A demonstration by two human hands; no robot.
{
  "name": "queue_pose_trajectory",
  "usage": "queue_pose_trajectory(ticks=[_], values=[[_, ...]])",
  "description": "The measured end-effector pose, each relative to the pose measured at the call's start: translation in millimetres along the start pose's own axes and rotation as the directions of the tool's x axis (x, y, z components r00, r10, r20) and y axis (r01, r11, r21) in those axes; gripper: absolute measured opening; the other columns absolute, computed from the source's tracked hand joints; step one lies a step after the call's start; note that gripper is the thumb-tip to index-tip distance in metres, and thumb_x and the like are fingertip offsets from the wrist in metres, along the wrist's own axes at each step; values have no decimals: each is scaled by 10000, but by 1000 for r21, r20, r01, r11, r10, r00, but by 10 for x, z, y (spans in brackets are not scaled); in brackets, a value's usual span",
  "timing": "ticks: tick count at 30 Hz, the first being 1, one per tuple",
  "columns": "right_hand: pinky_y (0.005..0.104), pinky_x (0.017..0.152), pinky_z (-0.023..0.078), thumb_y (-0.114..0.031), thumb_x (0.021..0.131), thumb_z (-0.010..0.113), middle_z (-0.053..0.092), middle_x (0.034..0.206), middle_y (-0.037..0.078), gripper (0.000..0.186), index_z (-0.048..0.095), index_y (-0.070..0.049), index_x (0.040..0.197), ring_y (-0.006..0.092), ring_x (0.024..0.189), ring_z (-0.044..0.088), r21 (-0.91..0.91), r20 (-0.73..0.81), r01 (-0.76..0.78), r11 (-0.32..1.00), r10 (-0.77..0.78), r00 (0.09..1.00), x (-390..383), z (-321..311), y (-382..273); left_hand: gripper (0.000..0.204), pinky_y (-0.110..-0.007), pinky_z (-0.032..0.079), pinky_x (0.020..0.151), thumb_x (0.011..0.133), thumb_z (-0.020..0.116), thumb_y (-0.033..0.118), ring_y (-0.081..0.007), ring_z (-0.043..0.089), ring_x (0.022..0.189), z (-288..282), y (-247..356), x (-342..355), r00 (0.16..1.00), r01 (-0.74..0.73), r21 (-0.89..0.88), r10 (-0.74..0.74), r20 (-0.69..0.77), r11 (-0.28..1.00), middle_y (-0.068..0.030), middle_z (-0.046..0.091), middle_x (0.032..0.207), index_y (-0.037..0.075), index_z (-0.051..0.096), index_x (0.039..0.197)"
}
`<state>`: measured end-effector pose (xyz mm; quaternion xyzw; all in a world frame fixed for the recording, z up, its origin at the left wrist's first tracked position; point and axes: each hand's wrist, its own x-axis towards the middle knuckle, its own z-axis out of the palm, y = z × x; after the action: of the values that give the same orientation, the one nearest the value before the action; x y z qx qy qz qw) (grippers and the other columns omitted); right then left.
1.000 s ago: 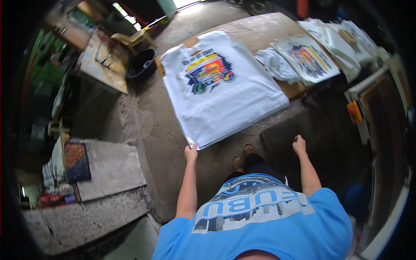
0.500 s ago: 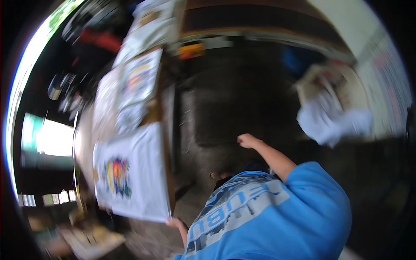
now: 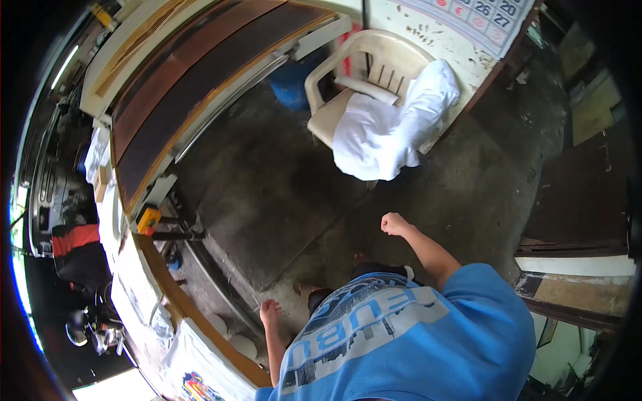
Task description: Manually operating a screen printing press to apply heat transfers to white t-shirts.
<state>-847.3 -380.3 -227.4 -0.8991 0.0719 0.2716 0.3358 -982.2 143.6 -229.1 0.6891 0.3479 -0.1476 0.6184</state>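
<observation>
My left hand point(image 3: 270, 313) hangs beside the long table, just off its edge, with fingers loosely apart and nothing in them. Closest to it is a white printed shirt point(image 3: 180, 351), laid flat on the table and partly cut off by the lower edge of the view. My right hand point(image 3: 396, 224) is held in front of my body over the floor, fingers curled in, with nothing visible in it. Ahead, white cloth point(image 3: 374, 137) lies heaped over the seat and arm of a cream plastic chair point(image 3: 324, 119).
A long machine with a dark, brown-striped bed point(image 3: 200, 83) stands far left, with a yellow control box point(image 3: 148, 219) at its corner. A blue drum point(image 3: 291, 87) sits behind the chair. A metal rail point(image 3: 224, 291) runs along the floor beside the table. A wall calendar point(image 3: 478, 23) hangs upper right.
My left hand has let go of the corner of the printed white shirt and come away from the table. The view has swung right, bringing the chair nearer the middle. My right hand stays curled.
</observation>
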Motion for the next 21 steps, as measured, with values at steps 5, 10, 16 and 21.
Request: queue_pose_trajectory(ticks=[5, 10, 16, 21], values=[[259, 420, 457, -64, 722, 539, 601, 635, 57, 59, 586, -30, 710, 129, 506, 574, 406, -223, -99, 909, 204, 953, -49, -833, 376, 133, -251, 455, 534, 829, 515, 111, -123, 574, 610, 1075, 947, 237, 943, -286, 398, 183, 276, 872, -63, 605, 776, 38, 559, 930], [268, 413, 459, -85, 725, 535, 601, 638, 63, 68, 581, -37, 712, 133, 497, 576, 676, -417, -4, 737, 388, 822, 135, -1366, 384, 148, -261, 479, 560, 781, 502, 59, -130, 590, 630, 1318, 1251, 723, 908, -283, 606, 3, 420, 743, -78, 617, 730, 4, 600, 878], [245, 415, 471, -109, 753, 558, 624, 707, 55, 105, 604, -34, 811, 112, 515, 579, 718, -486, 36, 695, 463, 741, 350, -1744, 482, 156, -244, 469, 513, 779, 494, 70, -125, 596, 600, 1740, 2038, 1407, 927, -283, 686, 7, 375, 670, -77, 626, 742, 18, 606, 873], [254, 402, 465, -117, 741, 536, 616, 653, 58, 117, 620, -40, 770, 130, 483, 579, 742, -531, 25, 670, 565, 632, 700, -2173, 664, 155, -244, 468, 519, 793, 493, 72, -128, 600, 612, 2490, 2821, 1852, 882, -396, 590, 114, 457, 704, -82, 631, 774, 19, 600, 892]])
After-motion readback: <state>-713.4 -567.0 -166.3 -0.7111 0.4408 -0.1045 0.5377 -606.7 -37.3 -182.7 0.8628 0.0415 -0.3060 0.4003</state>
